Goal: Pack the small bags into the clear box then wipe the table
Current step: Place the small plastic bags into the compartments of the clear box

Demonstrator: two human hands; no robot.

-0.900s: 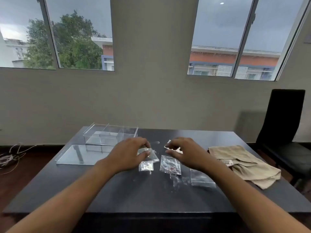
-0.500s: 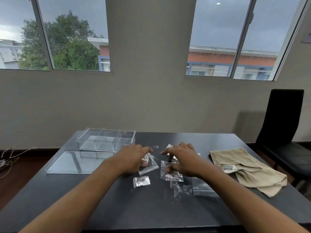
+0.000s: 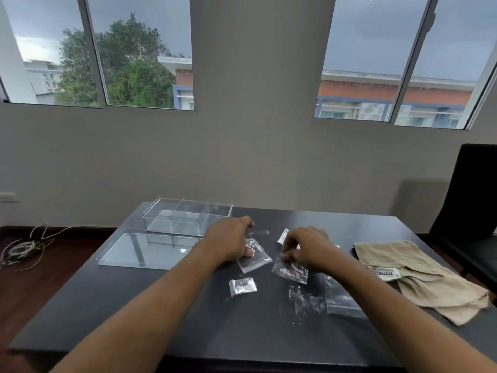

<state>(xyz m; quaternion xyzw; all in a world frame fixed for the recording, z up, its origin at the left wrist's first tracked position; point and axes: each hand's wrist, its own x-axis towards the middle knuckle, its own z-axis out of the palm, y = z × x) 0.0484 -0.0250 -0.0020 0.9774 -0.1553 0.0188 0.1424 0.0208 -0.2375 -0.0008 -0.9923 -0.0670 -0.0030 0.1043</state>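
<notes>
Several small clear bags lie on the dark table [image 3: 166, 308]. My left hand [image 3: 228, 240] rests on one bag [image 3: 255, 258] with pink pieces, fingers curled over its near corner. My right hand [image 3: 306, 247] pinches the top edge of a second bag [image 3: 290, 271], lifting that corner. A small bag [image 3: 242, 286] lies loose nearer me, and two more clear bags [image 3: 341, 297] lie under my right forearm. A white packet [image 3: 283, 236] sits beyond my right hand. The clear divided box [image 3: 188, 219] stands open at the far left.
The box's clear lid [image 3: 145, 250] lies flat in front of the box. A folded beige cloth [image 3: 414, 275] lies at the table's right. A black chair [image 3: 473, 211] stands beyond the right edge. Cables [image 3: 24, 246] lie on the floor at left.
My right hand has closed its fingers on the second bag's top edge. My left hand has settled onto the bag with pink pieces. The camera has tilted slightly.
</notes>
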